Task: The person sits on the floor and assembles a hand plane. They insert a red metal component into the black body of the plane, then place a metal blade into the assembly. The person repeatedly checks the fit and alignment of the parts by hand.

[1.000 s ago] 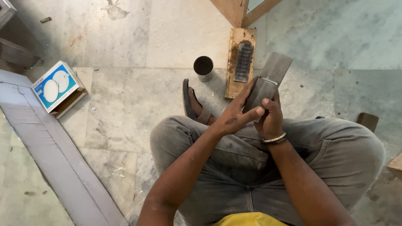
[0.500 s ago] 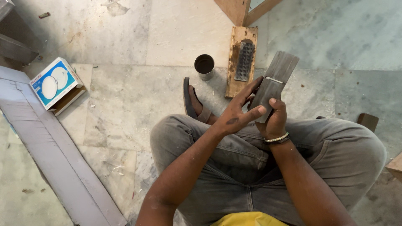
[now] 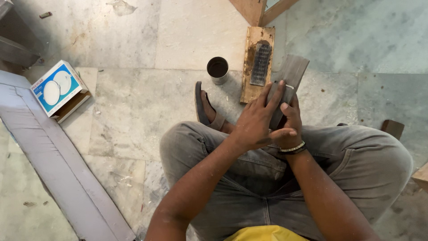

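Observation:
I sit on a stone floor with my knees up in grey trousers. My right hand (image 3: 290,121), a bracelet on its wrist, grips a flat grey wooden strip (image 3: 292,73) by its lower end, tilted up and to the right. My left hand (image 3: 257,119) lies over the strip's near part, fingers spread and pressing on its face. A small pale mark sits on the strip by my fingertips.
A wooden board (image 3: 256,62) with a dark rasp-like block (image 3: 261,64) lies just beyond my hands. Beside it stands a metal cup (image 3: 217,69). A blue and white box (image 3: 58,89) lies at the left, by a long grey panel (image 3: 53,165). My sandalled foot (image 3: 206,107) shows.
The strip has risen and stretched further out past my fingers, now more upright. My left hand's fingers have slid along its face; my right hand keeps its hold.

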